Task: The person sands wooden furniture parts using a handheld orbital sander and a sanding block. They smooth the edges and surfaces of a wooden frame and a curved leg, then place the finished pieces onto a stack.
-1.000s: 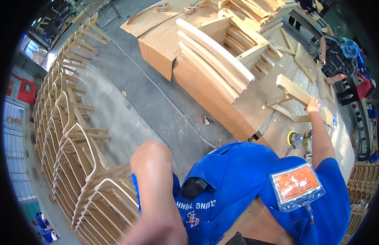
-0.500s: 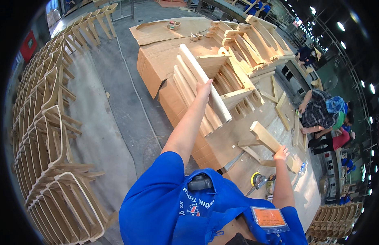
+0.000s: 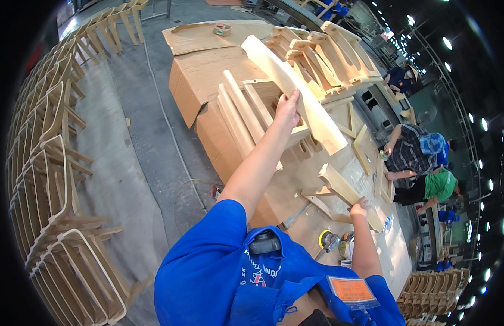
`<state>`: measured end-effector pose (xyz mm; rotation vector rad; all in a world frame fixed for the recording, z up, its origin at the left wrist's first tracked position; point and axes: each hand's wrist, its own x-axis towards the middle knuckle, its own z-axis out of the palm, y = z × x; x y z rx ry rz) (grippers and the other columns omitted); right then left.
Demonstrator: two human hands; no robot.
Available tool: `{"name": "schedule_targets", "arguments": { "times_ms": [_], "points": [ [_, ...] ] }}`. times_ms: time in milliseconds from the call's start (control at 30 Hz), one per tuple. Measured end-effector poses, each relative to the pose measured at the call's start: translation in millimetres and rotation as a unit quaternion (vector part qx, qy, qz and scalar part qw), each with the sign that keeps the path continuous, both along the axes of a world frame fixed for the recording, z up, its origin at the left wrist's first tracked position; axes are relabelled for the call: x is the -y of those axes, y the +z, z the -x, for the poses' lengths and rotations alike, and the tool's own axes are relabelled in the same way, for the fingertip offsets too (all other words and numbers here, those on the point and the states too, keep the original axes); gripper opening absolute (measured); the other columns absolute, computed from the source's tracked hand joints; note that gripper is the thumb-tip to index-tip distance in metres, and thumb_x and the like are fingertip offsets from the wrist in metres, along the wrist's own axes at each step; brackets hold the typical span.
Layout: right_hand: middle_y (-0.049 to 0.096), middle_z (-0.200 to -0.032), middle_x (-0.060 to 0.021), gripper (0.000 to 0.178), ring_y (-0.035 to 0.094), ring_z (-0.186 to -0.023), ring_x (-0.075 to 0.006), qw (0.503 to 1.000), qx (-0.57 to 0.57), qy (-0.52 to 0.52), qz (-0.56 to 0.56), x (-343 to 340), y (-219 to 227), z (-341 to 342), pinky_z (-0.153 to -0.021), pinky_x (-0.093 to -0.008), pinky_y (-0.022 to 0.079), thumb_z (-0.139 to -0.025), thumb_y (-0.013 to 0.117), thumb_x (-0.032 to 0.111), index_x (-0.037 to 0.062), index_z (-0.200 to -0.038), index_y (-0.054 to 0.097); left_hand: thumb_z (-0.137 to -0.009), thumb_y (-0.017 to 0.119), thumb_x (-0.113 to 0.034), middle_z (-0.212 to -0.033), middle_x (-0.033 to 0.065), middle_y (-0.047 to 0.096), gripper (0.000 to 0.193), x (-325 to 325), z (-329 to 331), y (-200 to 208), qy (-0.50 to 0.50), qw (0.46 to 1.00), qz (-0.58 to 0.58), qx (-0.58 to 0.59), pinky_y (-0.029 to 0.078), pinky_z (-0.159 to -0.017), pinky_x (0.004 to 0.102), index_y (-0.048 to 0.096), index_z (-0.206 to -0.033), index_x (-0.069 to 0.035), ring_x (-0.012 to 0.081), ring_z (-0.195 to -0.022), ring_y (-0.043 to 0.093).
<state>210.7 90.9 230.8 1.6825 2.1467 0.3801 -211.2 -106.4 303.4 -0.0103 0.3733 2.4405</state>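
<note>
My left hand (image 3: pixel 288 110) is closed on a long, pale, slightly curved wooden board (image 3: pixel 322 127), lifted above the worktable. Beneath it, more wooden slats (image 3: pixel 235 133) lie stacked beside a box-like wooden frame (image 3: pixel 256 100), which the board partly covers. Farther right, my right hand (image 3: pixel 359 207) grips the broad rail of an angled wooden chair frame (image 3: pixel 334 181) resting on the table. Close to that hand are a round sander (image 3: pixel 328 240) with a yellow rim and a can (image 3: pixel 346 246).
Cardboard (image 3: pixel 195 68) covers the table's far left part. Chair frames (image 3: pixel 333 62) are piled at the back. Rows of stacked chairs (image 3: pixel 51 179) line the floor at left, with a cable (image 3: pixel 168 127) between. A co-worker in a plaid shirt (image 3: pixel 412 149) works across the table.
My left hand has raised the board off the slat stack and carried it right, turning its broad face up. My right hand keeps its place on the chair frame.
</note>
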Motion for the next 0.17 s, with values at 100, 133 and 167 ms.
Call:
{"name": "schedule_targets", "arguments": {
  "times_ms": [100,133,167],
  "points": [
    [0.026,-0.152,-0.0138,0.109,0.029,-0.137,-0.0377,0.999,-0.017,-0.014,-0.024,5.8,-2.0,-1.1,-0.111,-0.0428,0.031,-0.068,0.082,0.039,0.0056,-0.148,0.015,-0.093,0.059,-0.01,-0.131,0.0125,0.051,0.05,-24.4,-2.9,10.5,0.006,0.999,-0.051,-0.009,0.042,-0.103,0.0464,0.034,-0.136,-0.005,0.0276,-0.122,0.05],
    [0.023,-0.153,-0.0131,0.108,0.025,-0.138,-0.0376,0.999,-0.022,-0.034,-0.01,8.1,-2.9,0.0,-0.114,-0.0425,0.026,-0.069,0.082,0.04,0.0095,-0.149,0.015,-0.092,0.06,-0.011,-0.131,0.0126,0.05,0.052,-30.9,-2.8,12.1,0.008,0.998,-0.066,-0.017,0.044,-0.101,0.0446,0.033,-0.136,-0.005,0.0278,-0.119,0.051],
    [0.021,-0.155,-0.0124,0.107,0.022,-0.14,-0.0376,0.998,-0.023,-0.056,0.0,8.2,-1.1,1.8,-0.117,-0.0421,0.021,-0.07,0.081,0.04,0.0134,-0.15,0.015,-0.092,0.061,-0.011,-0.13,0.0126,0.049,0.054,-36.2,-1.0,13.4,0.009,0.996,-0.081,-0.023,0.046,-0.099,0.0428,0.032,-0.136,-0.006,0.028,-0.117,0.053]
  ]
}}
